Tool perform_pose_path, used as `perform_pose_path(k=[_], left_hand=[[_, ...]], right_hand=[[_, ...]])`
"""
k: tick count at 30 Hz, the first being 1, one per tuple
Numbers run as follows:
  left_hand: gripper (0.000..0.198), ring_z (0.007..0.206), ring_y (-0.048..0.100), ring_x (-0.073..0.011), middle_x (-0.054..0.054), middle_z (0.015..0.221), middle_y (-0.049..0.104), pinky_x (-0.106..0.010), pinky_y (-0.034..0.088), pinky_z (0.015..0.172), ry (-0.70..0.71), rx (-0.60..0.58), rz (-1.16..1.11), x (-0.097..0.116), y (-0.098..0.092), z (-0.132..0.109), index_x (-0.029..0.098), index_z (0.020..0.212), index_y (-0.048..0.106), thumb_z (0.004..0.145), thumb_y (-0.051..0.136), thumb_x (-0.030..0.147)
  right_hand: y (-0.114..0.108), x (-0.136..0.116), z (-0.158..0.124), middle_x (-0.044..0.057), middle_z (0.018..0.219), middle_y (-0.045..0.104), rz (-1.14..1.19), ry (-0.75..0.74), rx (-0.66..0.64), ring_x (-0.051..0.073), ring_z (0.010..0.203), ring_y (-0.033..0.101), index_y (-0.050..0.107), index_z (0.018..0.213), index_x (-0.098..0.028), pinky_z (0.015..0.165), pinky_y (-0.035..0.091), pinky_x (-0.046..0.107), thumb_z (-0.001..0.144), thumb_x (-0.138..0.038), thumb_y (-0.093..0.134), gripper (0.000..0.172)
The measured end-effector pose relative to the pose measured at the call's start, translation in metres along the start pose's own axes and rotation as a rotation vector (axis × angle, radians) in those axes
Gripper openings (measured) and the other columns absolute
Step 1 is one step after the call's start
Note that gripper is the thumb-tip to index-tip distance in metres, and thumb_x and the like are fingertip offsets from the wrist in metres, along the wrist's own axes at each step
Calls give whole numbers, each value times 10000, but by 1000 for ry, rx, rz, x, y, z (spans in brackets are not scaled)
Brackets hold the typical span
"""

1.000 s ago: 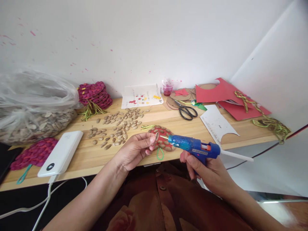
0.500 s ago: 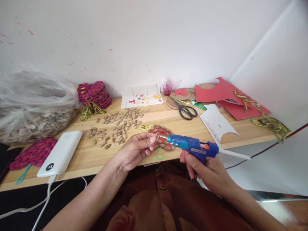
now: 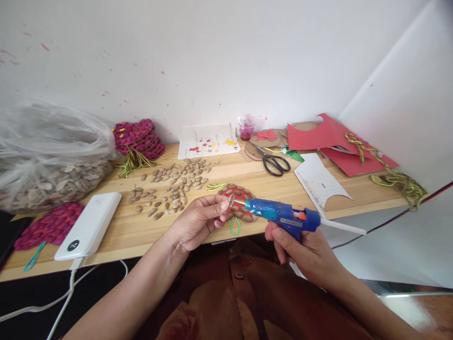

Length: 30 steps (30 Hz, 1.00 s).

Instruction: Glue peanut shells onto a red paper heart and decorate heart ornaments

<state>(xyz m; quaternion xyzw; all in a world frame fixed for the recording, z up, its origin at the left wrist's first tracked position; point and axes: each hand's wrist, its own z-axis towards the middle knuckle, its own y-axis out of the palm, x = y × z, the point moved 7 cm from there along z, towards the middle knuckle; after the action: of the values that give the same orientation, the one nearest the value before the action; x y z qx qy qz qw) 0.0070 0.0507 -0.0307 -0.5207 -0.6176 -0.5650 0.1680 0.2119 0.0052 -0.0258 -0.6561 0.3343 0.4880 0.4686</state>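
Note:
Between thumb and fingertips, my left hand (image 3: 207, 216) pinches a small half peanut shell (image 3: 231, 201). My right hand (image 3: 297, 241) grips the handle of a blue glue gun (image 3: 283, 213), its metal nozzle pointing left, right at the shell; whether they touch is hard to tell. A white glue stick (image 3: 343, 226) juts from the gun's rear. Beneath the nozzle lies a red round piece (image 3: 231, 190) with brown shells on it, a green loop (image 3: 235, 226) at its front and yellow-green strands behind. Part of it is hidden by the gun and my left hand.
Loose shells (image 3: 177, 191) are scattered left of centre. Further left are a plastic bag of shells (image 3: 71, 182), purple shell-covered pieces (image 3: 139, 137) and a white power bank (image 3: 88, 226). Behind stand a cup (image 3: 246, 128) and black scissors (image 3: 276, 165); red card (image 3: 364, 158) lies right.
The glue gun has shifted very slightly left, its nozzle closer to the shell. My left hand stays in place with the shell.

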Motion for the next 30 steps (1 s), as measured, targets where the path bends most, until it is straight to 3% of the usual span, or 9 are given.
perform_pose_path(k=[30], left_hand=[[317, 557, 437, -62, -17, 608, 565, -169, 319, 503, -15, 29, -11, -1, -1, 0, 111, 702, 699, 672, 935, 320]], right_hand=[[1, 1, -1, -23, 585, 592, -14, -3, -8, 141, 546, 558, 648, 895, -195, 566, 422, 300, 1022, -531, 514, 383]])
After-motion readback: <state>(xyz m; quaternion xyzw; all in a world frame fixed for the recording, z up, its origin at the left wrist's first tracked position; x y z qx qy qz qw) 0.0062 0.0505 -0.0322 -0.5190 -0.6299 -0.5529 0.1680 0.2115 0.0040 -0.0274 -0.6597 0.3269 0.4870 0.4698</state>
